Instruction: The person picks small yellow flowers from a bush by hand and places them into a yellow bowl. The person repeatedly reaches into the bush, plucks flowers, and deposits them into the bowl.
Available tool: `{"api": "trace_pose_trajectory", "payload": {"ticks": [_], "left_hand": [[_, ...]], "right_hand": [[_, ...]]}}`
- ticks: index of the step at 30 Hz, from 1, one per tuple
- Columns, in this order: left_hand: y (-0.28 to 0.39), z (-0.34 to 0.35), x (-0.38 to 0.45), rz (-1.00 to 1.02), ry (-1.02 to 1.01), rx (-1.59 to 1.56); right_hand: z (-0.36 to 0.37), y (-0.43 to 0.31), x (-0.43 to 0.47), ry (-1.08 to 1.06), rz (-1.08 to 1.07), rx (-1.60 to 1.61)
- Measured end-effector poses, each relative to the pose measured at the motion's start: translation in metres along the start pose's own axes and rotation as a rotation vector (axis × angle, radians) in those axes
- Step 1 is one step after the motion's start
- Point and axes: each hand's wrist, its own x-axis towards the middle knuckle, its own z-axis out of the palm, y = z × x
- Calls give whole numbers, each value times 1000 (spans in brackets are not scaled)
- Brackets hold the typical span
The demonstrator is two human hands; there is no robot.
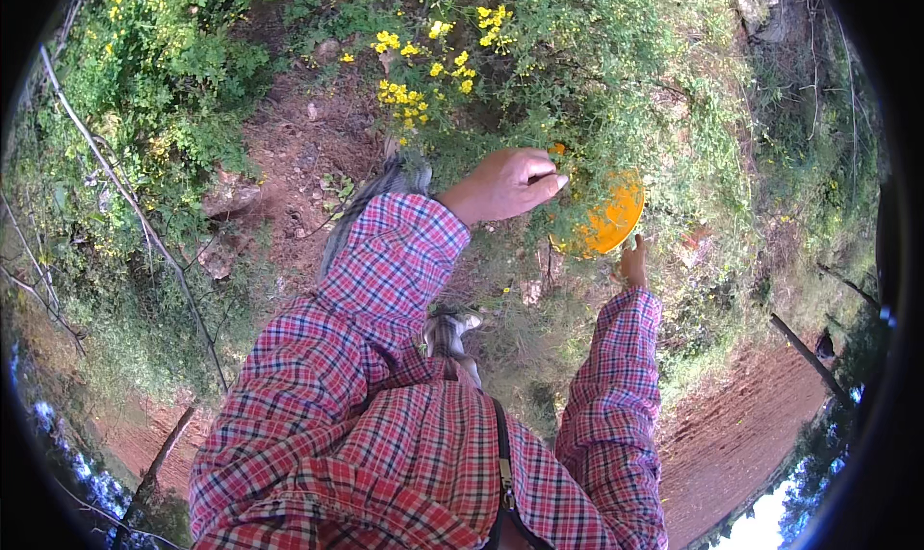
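Observation:
My left hand [509,183] is stretched across to the right among thin green stems, its fingers curled and the thumb close to them; whether something small is pinched there cannot be told. Just right of it a round orange-yellow plastic bowl [619,214] shows, tilted and partly covered by feathery leaves. My right hand [634,263] is at the bowl's lower right rim and appears to grip it; part of the fingers is hidden. Clusters of small yellow flowers [403,99] stand on the bushy plant [577,66] beyond my left hand.
A long bare branch [137,207] slants down the left side. Rocks [229,193] lie by reddish soil at left. My shoe [451,330] stands on grassy ground below the hands. Tilled red soil [743,406] lies at lower right, with a dark trunk or pole [808,355] across it.

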Motion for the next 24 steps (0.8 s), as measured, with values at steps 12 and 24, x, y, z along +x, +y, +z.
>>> {"api": "trace_pose_trajectory", "payload": {"ticks": [12, 24], "left_hand": [[17, -8, 0, 183, 457, -26], [-39, -122, -19, -286, 1400, -826]], "right_hand": [[16, -315, -105, -560, -1068, 245], [193, -369, -77, -550, -1196, -299]]}}
